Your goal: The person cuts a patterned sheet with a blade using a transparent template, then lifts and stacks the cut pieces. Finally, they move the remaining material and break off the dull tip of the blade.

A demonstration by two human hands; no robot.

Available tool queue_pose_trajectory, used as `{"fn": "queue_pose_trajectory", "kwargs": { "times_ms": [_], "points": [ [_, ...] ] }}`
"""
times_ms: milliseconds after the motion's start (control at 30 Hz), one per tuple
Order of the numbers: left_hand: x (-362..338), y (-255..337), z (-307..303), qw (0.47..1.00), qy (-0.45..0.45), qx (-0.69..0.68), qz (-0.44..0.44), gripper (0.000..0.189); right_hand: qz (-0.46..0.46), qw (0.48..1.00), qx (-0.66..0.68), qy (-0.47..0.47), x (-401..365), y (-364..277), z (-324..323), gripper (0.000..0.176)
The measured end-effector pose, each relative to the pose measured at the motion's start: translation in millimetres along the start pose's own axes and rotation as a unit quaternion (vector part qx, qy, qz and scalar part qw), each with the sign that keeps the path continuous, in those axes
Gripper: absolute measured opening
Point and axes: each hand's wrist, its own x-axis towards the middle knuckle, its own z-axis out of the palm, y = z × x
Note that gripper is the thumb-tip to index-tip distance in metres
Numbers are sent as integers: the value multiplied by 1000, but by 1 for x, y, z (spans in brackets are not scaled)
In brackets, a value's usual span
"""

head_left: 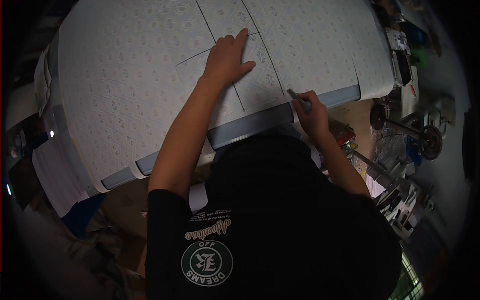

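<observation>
A pale sheet with a small repeated pattern (145, 95) covers the big work surface. Dark thin lines run along it and one crosses them. My left hand (225, 60) lies palm down over these lines, its fingers extended and thumb spread to the right. Near the front edge, my right hand (313, 115) grips a grey pen-shaped tool (303, 104); whether it is a marker or a cutter cannot be made out. The tool's tip is close to the lower end of the right-hand long line.
Grey edge strips (250, 125) line the front of the surface, against my body. A stack of pale sheets (57, 172) is at the left. A metal stand with round discs (430, 141) and mixed clutter are on the right.
</observation>
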Motion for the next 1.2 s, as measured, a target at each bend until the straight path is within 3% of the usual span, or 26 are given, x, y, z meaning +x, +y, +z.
{"fn": "queue_pose_trajectory", "kwargs": {
  "times_ms": [167, 367, 567, 667, 733, 833, 900, 1100, 1200],
  "points": [
    [28, 11, 5, 994, -27, 106, -13, 115, -11, 1000, -3, -11, 1, -2, -6, 20],
    [50, 13, 8, 983, -89, 154, -46, 128, -10, 998, -31, -55, 2, -5, -13, 20],
    [58, 20, 3, 972, -139, 172, -79, 129, 22, 993, -64, -100, 10, -26, -22, 19],
    [55, 18, 12, 966, -89, 232, -74, 127, 35, 989, -84, -114, 16, -26, -20, 19],
    [57, 16, 14, 968, -108, 211, -88, 128, 42, 988, -97, -115, 14, -22, -16, 20],
    [61, 18, 11, 968, -126, 192, -103, 130, 23, 995, -72, -65, 7, 0, -2, 18],
    [59, 20, 12, 967, -131, 191, -106, 130, -85, 996, -16, 5, 3, 10, 4, 17],
    [58, 24, 8, 966, -119, 207, -98, 126, -85, 996, -12, 19, 60, -6, 20, 17],
    [69, 17, -3, 964, -136, 212, -86, 114, -104, 994, -11, 10, 88, -24, 18, 16]
  ]
}}
